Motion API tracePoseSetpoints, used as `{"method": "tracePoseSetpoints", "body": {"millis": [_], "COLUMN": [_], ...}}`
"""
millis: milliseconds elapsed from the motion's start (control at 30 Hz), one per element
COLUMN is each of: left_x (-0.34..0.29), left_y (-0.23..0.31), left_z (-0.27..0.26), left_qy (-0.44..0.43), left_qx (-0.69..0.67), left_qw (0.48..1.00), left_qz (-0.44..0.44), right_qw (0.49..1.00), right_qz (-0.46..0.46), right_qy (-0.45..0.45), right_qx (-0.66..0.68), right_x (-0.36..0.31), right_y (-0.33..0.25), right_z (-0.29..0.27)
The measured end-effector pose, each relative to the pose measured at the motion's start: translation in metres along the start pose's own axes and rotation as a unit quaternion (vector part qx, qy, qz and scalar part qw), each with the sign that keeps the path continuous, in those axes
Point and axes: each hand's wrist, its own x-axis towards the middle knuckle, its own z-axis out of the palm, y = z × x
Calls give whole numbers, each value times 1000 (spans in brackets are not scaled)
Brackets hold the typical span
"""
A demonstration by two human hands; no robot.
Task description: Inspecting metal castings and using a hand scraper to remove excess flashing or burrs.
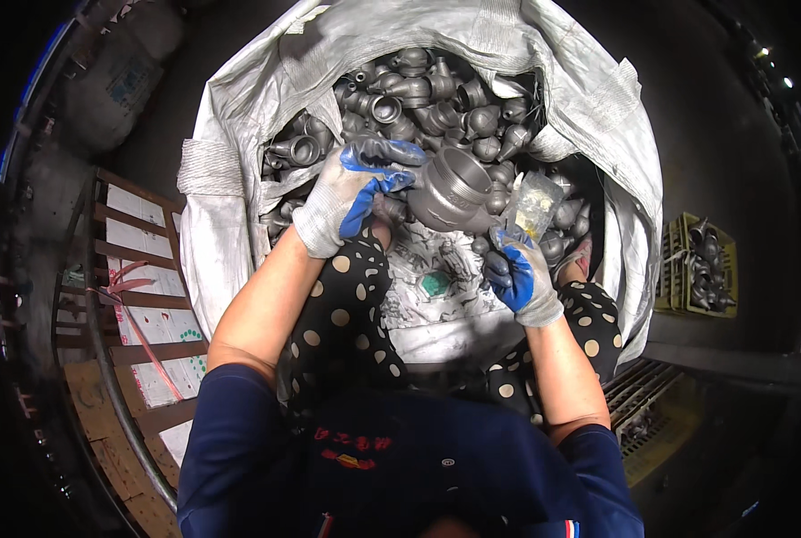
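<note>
Above the open mouth of a white woven bulk bag (629,152), my left hand (351,188), in a white and blue coated glove, grips the left end of a large grey metal pipe fitting (454,186). The fitting is tilted, its round threaded opening facing up. To its right, my right hand (519,280), gloved alike, is closed on the lower end of a flat, pale rectangular tool (535,204) with a yellowish patch; its exact kind is unclear. Many similar grey fittings (436,117) lie heaped in the bag beyond and beside both hands.
Crumpled, smudged white bag fabric (445,296) lies between my knees. On the left stands a slatted rack (140,260) with white boxes and pink ties. On the right, a yellow crate (679,260) holds dark fittings, with another yellow crate (652,448) nearer.
</note>
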Motion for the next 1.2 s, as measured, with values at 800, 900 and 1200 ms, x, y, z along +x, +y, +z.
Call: {"method": "tracePoseSetpoints", "body": {"millis": [800, 900, 1200], "left_x": [30, 28, 24], "left_y": [-105, -105, -90], "left_z": [13, 13, 21], "left_qy": [79, 91, 41], "left_qx": [-200, -132, -59], "left_qw": [975, 986, 997], "left_qz": [-62, -55, 5], "right_qw": [966, 967, 984], "right_qz": [-72, -89, -62], "right_qy": [138, 125, 119], "right_qx": [-208, -203, -119], "right_x": [-25, -24, -12], "right_y": [-25, -24, -19], "right_z": [3, 1, -30]}}
